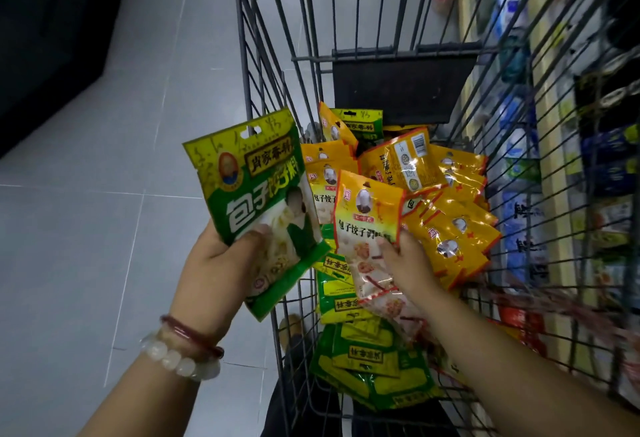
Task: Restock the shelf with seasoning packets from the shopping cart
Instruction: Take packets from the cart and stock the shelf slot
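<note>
Packets fill the shopping cart (pixel 450 56). Your left hand (pixel 214 263) grips a green packet (pixel 256 191); your right hand (pixel 405 263) pinches a yellow packet (pixel 367 222), which could slip from that light hold.

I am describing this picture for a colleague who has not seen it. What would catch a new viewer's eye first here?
First, the big green packet, held up by the left hand over the cart's left edge. Next, the orange packet that the right hand pinches inside the wire shopping cart. Behind it lies a shiny heap of orange packets, and a stack of green packets lies nearer the viewer.
</note>
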